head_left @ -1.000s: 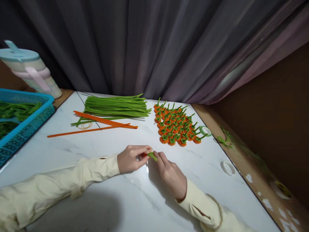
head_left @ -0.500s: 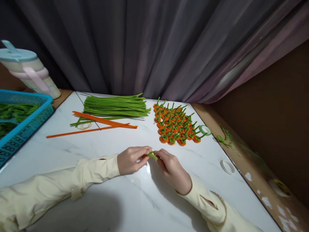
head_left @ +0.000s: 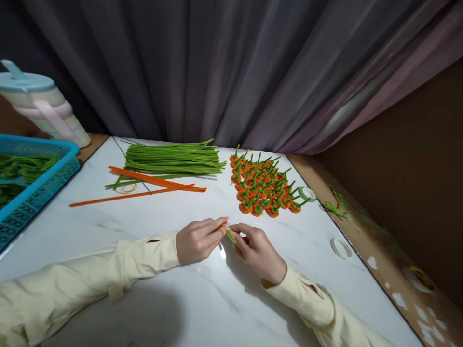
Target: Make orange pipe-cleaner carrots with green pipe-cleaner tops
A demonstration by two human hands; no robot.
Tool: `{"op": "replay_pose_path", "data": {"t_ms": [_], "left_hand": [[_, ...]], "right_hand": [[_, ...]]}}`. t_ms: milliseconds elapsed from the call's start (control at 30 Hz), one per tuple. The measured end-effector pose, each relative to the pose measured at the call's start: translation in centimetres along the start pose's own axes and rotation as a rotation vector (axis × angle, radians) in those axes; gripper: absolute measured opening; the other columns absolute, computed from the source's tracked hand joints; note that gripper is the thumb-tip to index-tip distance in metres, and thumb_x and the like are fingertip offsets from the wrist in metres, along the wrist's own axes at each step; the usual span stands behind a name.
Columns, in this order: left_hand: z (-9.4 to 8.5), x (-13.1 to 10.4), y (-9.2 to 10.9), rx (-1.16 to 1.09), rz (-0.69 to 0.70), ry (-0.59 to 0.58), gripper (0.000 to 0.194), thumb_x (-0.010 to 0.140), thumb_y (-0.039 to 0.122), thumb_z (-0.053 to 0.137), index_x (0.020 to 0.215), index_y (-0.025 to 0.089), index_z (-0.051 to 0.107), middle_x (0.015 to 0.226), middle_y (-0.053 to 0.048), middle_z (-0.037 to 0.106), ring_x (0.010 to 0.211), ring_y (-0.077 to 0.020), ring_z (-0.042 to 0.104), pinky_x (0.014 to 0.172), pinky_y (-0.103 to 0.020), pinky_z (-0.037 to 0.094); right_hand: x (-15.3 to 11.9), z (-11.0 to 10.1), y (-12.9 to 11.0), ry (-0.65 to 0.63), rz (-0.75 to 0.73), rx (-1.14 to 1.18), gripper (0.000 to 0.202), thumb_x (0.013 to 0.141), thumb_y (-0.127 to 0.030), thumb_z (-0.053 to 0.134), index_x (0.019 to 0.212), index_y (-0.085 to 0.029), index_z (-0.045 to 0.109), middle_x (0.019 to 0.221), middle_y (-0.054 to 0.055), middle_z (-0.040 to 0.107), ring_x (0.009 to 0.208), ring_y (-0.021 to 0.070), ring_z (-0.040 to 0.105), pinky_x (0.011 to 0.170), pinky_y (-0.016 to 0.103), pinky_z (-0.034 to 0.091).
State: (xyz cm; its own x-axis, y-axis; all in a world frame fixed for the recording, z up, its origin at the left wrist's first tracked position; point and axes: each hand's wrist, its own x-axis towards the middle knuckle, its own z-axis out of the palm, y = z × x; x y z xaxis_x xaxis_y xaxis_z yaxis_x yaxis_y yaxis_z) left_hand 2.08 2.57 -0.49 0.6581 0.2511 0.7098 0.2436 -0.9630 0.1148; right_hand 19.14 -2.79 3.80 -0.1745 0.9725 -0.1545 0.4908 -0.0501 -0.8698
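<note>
Over the near middle of the table my left hand (head_left: 198,242) is closed on a small orange pipe-cleaner flower (head_left: 222,225), mostly hidden by the fingers. Its green stem (head_left: 231,236) points down and to the right. My right hand (head_left: 259,253) is closed, thumb and fingers pinching at the stem; whether a strip of tape is between them I cannot make out. Beyond my hands stand several finished orange flowers (head_left: 260,185), heads down with green stems up. Green pipe cleaners (head_left: 173,159) lie in a bundle, with orange pipe cleaners (head_left: 155,179) in front of it.
A blue basket (head_left: 39,185) with green pieces stands at the left, near a lidded tumbler (head_left: 47,108). Along the right are a green tape roll (head_left: 307,193), a white ring (head_left: 340,248), green scraps (head_left: 336,205) and paper bits (head_left: 400,302). A grey curtain (head_left: 202,72) hangs behind.
My left fingers have turned over the flower, so some orange now shows. The green stem tilts more steeply downward, and my right fingers have shifted slightly along it.
</note>
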Motion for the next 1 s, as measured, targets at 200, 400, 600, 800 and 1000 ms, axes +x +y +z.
{"op": "replay_pose_path", "data": {"t_ms": [200, 400, 600, 800, 1000], "left_hand": [[0.1, 0.0, 0.1, -0.022, -0.003, -0.05, 0.025, 0.084, 0.006, 0.04, 0.103, 0.006, 0.057, 0.106, -0.018, 0.063, 0.089, -0.0201, 0.064, 0.072, -0.029, 0.056], [0.5, 0.1, 0.1, -0.344, -0.327, -0.006, 0.018, 0.082, 0.012, 0.048, 0.095, 0.011, 0.06, 0.099, -0.012, 0.067, 0.083, -0.0168, 0.065, 0.075, -0.024, 0.054], [0.1, 1.1, -0.5, -0.851, -0.931, -0.118, 0.015, 0.074, 0.022, 0.059, 0.083, 0.01, 0.061, 0.075, -0.008, 0.068, 0.057, -0.0137, 0.062, 0.056, -0.024, 0.054], [-0.5, 2.0, -1.3, -1.362, -1.203, -0.209, 0.029, 0.061, 0.028, 0.074, 0.075, 0.008, 0.059, 0.068, -0.006, 0.066, 0.047, -0.012, 0.059, 0.048, -0.025, 0.051], [-0.2, 1.6, -1.2, -1.473, -1.2, -0.295, 0.034, 0.057, 0.029, 0.078, 0.075, 0.009, 0.057, 0.061, -0.003, 0.064, 0.047, -0.0129, 0.06, 0.049, -0.025, 0.051]], "right_hand": [[-0.1, -0.2, 0.2, -0.191, 0.304, 0.459, 0.035, 0.078, -0.05, 0.052, 0.074, -0.016, 0.048, 0.035, -0.011, 0.037, 0.022, 0.0055, 0.032, 0.025, 0.017, 0.024], [0.0, -0.3, 1.0, -0.194, 0.291, 0.556, 0.04, 0.073, -0.053, 0.057, 0.073, -0.014, 0.051, 0.04, -0.008, 0.04, 0.028, 0.0021, 0.027, 0.028, 0.016, 0.019], [-1.2, -2.2, 1.6, -0.117, 0.106, 0.206, 0.048, 0.081, -0.049, 0.05, 0.113, -0.014, 0.05, 0.065, -0.002, 0.051, 0.043, 0.0053, 0.034, 0.039, 0.019, 0.03], [-1.6, -4.3, 1.2, 0.009, -0.371, -0.255, 0.025, 0.089, -0.031, 0.045, 0.105, -0.017, 0.058, 0.081, 0.005, 0.062, 0.06, 0.0098, 0.05, 0.059, 0.021, 0.04], [0.5, -3.3, 1.1, -0.092, -0.514, -0.172, 0.023, 0.085, -0.034, 0.052, 0.09, -0.015, 0.063, 0.077, 0.006, 0.059, 0.065, 0.0118, 0.054, 0.059, 0.021, 0.042]]}}
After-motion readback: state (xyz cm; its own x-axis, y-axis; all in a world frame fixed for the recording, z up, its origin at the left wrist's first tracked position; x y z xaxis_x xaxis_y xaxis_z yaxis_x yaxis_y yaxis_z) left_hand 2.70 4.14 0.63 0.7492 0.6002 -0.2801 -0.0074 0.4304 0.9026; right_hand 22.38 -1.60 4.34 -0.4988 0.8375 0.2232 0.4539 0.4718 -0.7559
